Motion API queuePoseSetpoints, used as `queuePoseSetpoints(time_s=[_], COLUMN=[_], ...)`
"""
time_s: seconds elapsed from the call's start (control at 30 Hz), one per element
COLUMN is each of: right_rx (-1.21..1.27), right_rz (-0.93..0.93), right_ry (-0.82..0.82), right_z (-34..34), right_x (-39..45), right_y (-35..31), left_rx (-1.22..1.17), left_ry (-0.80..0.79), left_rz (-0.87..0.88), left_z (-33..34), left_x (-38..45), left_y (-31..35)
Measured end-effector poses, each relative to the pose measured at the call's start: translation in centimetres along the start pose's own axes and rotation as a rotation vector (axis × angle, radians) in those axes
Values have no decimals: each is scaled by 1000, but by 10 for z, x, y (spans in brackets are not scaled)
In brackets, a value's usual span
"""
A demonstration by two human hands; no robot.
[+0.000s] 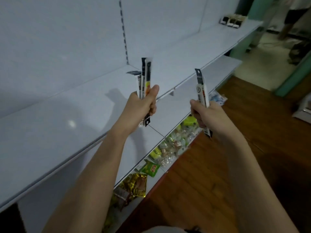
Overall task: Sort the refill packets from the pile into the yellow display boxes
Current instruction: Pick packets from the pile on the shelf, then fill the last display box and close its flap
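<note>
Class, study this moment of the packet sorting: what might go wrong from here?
1. The left hand grips several refill packets fanned unevenly; one might slip out.
2. The right hand holds its packet over the shelf edge; if dropped, it may land among the snack bags below.

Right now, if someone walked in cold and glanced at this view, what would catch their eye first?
Two raised hands at the center: the left hand grips a fanned bunch of refill packets upright, and the right hand grips a smaller bunch of packets. Behind them runs a pale grey shelf. Below it, bright green and gold snack bags line the lowest shelf beside the wooden floor.
</note>
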State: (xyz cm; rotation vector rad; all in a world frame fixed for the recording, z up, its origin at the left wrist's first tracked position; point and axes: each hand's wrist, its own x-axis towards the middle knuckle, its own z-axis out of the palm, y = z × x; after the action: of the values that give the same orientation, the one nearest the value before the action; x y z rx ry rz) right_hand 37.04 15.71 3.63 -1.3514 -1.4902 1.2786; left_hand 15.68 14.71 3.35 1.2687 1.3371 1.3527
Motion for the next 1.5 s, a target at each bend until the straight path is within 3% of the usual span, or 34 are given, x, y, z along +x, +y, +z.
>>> queuePoseSetpoints(time_s=[0.3, 0.47, 0.6, 0.8, 0.9, 1.03, 1.23, 1.5], right_rx=[30, 97, 153, 223, 191, 74, 79, 137], right_rz=[209, 308, 328, 394, 395, 385, 284, 353], right_ry=[363, 543, 607, 637, 568, 552, 664, 607], right_z=[-190, -272, -321, -368, -392, -445, -521, -603], right_x=[-101, -138, -139, -80, -33, 41, 133, 233], right_y=[117, 167, 180, 201, 208, 196, 176, 213], left_rx=[60, 168, 243, 134, 164, 256, 65, 77], left_ry=[-269, -274, -353, -374, -418, -357, -459, -537], left_rz=[-138, -336, -286, -260, -250, -249, -125, -183], left_z=[188, 288, 343, 386, 415, 475, 549, 645], left_x=[-21, -32, -29, 30, 74, 148, 263, 371], left_y=[-48, -76, -65, -74, -82, -79, -73, -88])
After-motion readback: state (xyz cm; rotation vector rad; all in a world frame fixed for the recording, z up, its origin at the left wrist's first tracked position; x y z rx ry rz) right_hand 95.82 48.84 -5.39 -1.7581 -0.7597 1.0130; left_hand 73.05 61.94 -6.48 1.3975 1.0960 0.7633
